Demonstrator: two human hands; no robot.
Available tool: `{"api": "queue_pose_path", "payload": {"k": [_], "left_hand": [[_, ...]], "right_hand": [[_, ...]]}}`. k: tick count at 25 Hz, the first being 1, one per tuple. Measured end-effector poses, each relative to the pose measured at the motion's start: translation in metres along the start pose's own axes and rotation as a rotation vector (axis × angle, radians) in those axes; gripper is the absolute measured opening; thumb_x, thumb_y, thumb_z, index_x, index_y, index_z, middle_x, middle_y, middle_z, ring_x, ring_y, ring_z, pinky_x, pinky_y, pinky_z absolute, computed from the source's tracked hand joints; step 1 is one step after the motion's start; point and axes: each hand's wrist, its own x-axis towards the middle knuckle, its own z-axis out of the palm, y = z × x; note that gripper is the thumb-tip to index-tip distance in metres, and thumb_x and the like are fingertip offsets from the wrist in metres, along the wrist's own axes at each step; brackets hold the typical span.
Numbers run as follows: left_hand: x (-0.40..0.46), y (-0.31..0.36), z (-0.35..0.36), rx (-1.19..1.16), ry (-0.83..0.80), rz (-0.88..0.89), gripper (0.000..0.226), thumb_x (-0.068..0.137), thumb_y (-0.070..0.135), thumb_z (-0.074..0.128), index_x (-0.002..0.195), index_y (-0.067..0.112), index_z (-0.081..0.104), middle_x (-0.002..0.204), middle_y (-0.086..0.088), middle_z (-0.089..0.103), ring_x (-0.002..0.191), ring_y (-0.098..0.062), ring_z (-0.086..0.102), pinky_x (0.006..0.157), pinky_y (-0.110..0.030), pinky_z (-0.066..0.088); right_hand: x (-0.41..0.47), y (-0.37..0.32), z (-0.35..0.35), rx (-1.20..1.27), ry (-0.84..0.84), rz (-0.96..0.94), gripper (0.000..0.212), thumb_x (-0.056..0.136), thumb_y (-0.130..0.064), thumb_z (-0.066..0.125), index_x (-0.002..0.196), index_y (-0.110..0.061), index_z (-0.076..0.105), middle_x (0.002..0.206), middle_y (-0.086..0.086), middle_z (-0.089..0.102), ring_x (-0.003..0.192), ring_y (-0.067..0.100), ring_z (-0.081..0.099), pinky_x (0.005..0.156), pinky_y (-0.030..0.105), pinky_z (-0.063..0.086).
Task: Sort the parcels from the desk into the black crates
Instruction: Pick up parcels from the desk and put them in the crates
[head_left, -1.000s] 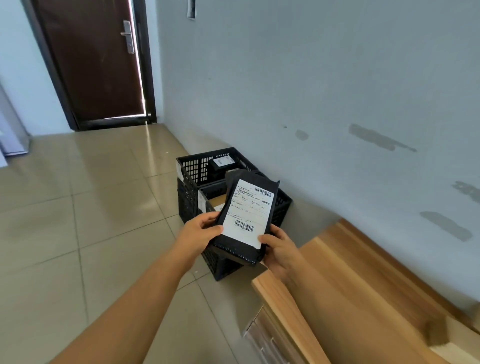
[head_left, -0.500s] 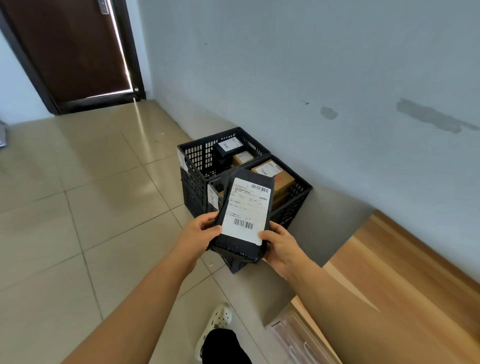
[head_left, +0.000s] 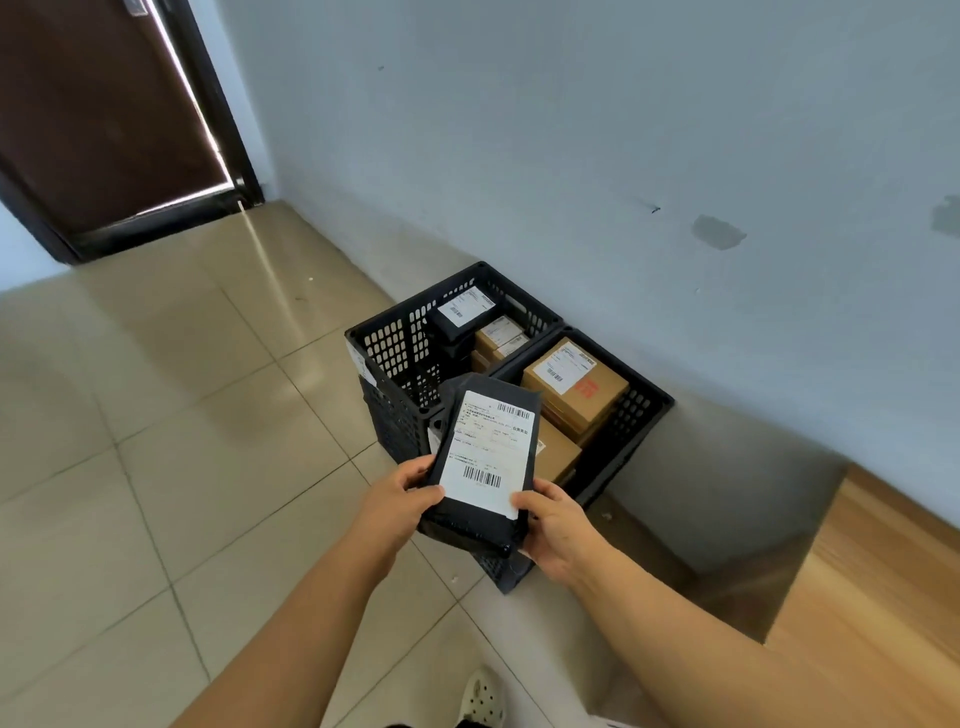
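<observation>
A black parcel (head_left: 485, 460) with a white shipping label is held label-up in both hands, just in front of the crates. My left hand (head_left: 397, 501) grips its lower left edge and my right hand (head_left: 553, 525) its lower right corner. Two black crates stand side by side on the floor against the wall. The far crate (head_left: 395, 343) holds a black labelled parcel (head_left: 462, 312) and small brown boxes (head_left: 501, 335). The near crate (head_left: 644, 410) holds brown cardboard boxes (head_left: 574, 387), partly hidden behind the held parcel.
The wooden desk (head_left: 878, 582) fills the lower right, its corner close to the near crate. A blue-grey wall (head_left: 623, 156) runs behind the crates. A dark door (head_left: 104, 114) stands at the far left. Beige floor tiles (head_left: 182, 441) spread to the left. A white shoe (head_left: 483, 699) shows at the bottom.
The view has tilted down and drawn closer to the crates, showing more of their contents. Both hands still hold the black parcel, now lower and nearer the crates. The desk has slid right.
</observation>
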Motion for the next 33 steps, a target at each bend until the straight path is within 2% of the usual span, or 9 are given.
{"api": "queue_pose_path", "payload": {"k": [4, 7, 10, 16, 20, 23, 25, 28, 33], "left_hand": [[0.06, 0.018, -0.01, 0.056, -0.071, -0.055, 0.035, 0.087, 0.006, 0.058, 0.11, 0.033, 0.062, 0.106, 0.008, 0.068, 0.095, -0.01, 0.066, 0.07, -0.022, 0.051], [0.115, 0.035, -0.012, 0.127, -0.14, -0.079, 0.034, 0.089, 0.01, 0.058, 0.109, 0.037, 0.061, 0.097, 0.02, 0.065, 0.089, 0.0, 0.063, 0.064, -0.013, 0.047], [0.172, 0.054, -0.011, 0.277, -0.285, -0.084, 0.037, 0.091, 0.013, 0.056, 0.124, 0.03, 0.059, 0.099, 0.021, 0.064, 0.093, 0.001, 0.06, 0.07, -0.013, 0.045], [0.267, 0.071, -0.011, 0.558, -0.503, -0.093, 0.041, 0.092, 0.006, 0.054, 0.13, 0.022, 0.057, 0.087, 0.028, 0.055, 0.077, 0.011, 0.052, 0.053, -0.005, 0.043], [0.314, 0.061, 0.002, 0.71, -0.59, -0.085, 0.044, 0.091, 0.004, 0.054, 0.132, 0.019, 0.054, 0.099, 0.015, 0.057, 0.09, -0.004, 0.055, 0.068, -0.013, 0.046], [0.343, 0.042, 0.015, 0.795, -0.591, -0.072, 0.043, 0.091, 0.007, 0.052, 0.131, 0.021, 0.054, 0.111, 0.01, 0.064, 0.099, -0.011, 0.059, 0.086, -0.031, 0.05], [0.367, 0.022, 0.022, 0.895, -0.61, -0.044, 0.048, 0.091, 0.013, 0.051, 0.137, 0.025, 0.048, 0.126, 0.009, 0.06, 0.107, -0.01, 0.058, 0.09, -0.03, 0.049], [0.396, -0.014, 0.028, 1.171, -0.629, 0.103, 0.059, 0.093, 0.022, 0.049, 0.148, 0.028, 0.028, 0.147, 0.007, 0.039, 0.133, -0.014, 0.036, 0.102, -0.029, 0.038], [0.427, -0.052, 0.034, 1.592, -0.72, 0.535, 0.07, 0.097, 0.031, 0.044, 0.152, 0.027, 0.001, 0.161, -0.002, -0.003, 0.147, -0.02, -0.005, 0.118, -0.036, 0.001]], "right_hand": [[0.04, -0.019, 0.017, 0.0, 0.099, 0.041, 0.028, 0.085, 0.006, 0.059, 0.111, -0.006, 0.055, 0.088, 0.011, 0.075, 0.071, 0.023, 0.072, 0.053, 0.03, 0.055], [0.076, -0.036, 0.029, 0.016, 0.198, 0.035, 0.025, 0.086, 0.003, 0.059, 0.108, -0.007, 0.056, 0.095, 0.013, 0.073, 0.082, 0.026, 0.068, 0.058, 0.033, 0.055], [0.108, -0.049, 0.04, 0.068, 0.34, 0.05, 0.026, 0.086, 0.002, 0.059, 0.111, -0.008, 0.056, 0.094, 0.011, 0.072, 0.084, 0.026, 0.064, 0.063, 0.035, 0.054], [0.165, -0.063, 0.052, 0.119, 0.525, 0.11, 0.026, 0.085, -0.001, 0.061, 0.11, -0.008, 0.056, 0.096, 0.011, 0.069, 0.079, 0.025, 0.065, 0.049, 0.027, 0.052], [0.206, -0.065, 0.046, 0.119, 0.614, 0.158, 0.028, 0.086, -0.001, 0.059, 0.112, -0.01, 0.054, 0.098, 0.009, 0.068, 0.082, 0.023, 0.065, 0.051, 0.029, 0.053], [0.239, -0.058, 0.034, 0.134, 0.629, 0.186, 0.031, 0.086, 0.001, 0.058, 0.113, -0.014, 0.051, 0.099, 0.006, 0.067, 0.085, 0.022, 0.066, 0.056, 0.031, 0.055], [0.267, -0.051, 0.022, 0.145, 0.633, 0.199, 0.036, 0.086, 0.002, 0.059, 0.116, -0.014, 0.049, 0.102, 0.006, 0.066, 0.085, 0.022, 0.066, 0.057, 0.033, 0.057], [0.307, -0.037, 0.002, 0.144, 0.622, 0.217, 0.047, 0.084, 0.003, 0.06, 0.122, -0.017, 0.043, 0.111, 0.007, 0.064, 0.094, 0.026, 0.066, 0.078, 0.045, 0.058], [0.357, -0.017, -0.011, 0.14, 0.593, 0.188, 0.059, 0.084, 0.005, 0.059, 0.135, -0.018, 0.039, 0.1, 0.006, 0.068, 0.09, 0.025, 0.068, 0.079, 0.048, 0.058]]}}
